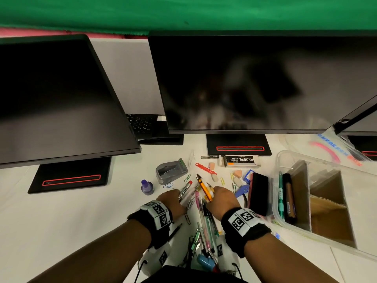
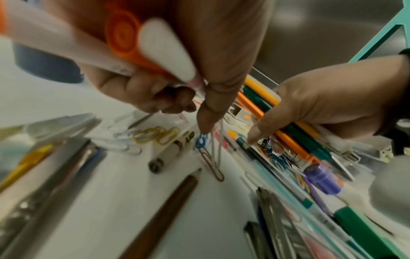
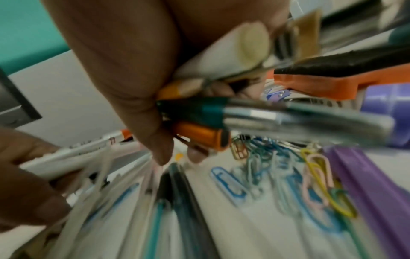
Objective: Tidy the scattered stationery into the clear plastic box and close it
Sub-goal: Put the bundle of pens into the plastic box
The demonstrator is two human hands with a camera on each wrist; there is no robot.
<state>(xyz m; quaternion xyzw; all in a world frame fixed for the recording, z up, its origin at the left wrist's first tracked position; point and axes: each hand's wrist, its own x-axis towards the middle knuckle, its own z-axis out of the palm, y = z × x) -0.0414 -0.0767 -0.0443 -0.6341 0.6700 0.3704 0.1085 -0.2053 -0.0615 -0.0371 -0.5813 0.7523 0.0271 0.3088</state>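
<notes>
Pens, pencils and paper clips lie scattered on the white desk between my hands. My left hand grips a white pen with a red cap; the same white pen shows in the left wrist view, with a fingertip down by a blue clip. My right hand grips a bundle of pens, among them an orange one and a green one. The clear plastic box stands open at the right, with a green pen and a brown marker in it.
Two dark monitors on black stands rise behind the clutter. A grey tape dispenser, a purple ink bottle, a staples box, erasers, a black board eraser and a red cutter lie further back.
</notes>
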